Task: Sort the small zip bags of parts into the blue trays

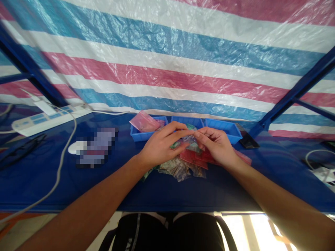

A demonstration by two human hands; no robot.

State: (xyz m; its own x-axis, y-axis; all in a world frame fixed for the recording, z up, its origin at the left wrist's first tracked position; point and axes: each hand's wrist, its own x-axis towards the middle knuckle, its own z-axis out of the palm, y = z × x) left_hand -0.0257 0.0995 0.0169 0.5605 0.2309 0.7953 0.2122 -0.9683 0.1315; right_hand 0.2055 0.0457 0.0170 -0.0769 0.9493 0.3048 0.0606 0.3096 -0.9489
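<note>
Clear bag (pixel 193 145) between fingertips; right hand (pixel 216 144) pinching it; left hand (pixel 161 144), thumb spread from fingers, hold unclear; red bags (pixel 192 158) below fingers.

I saw red, white and blue stripes on the sheet (pixel 167 74); my table (pixel 225 195) was dark blue, bins (pixel 233 139) brighter blue, one bag (pixel 143 122) pink, flat packets (pixel 191 158) red, power strip (pixel 27 129) white-and-blue, my trousers (pixel 195 235) black
</note>
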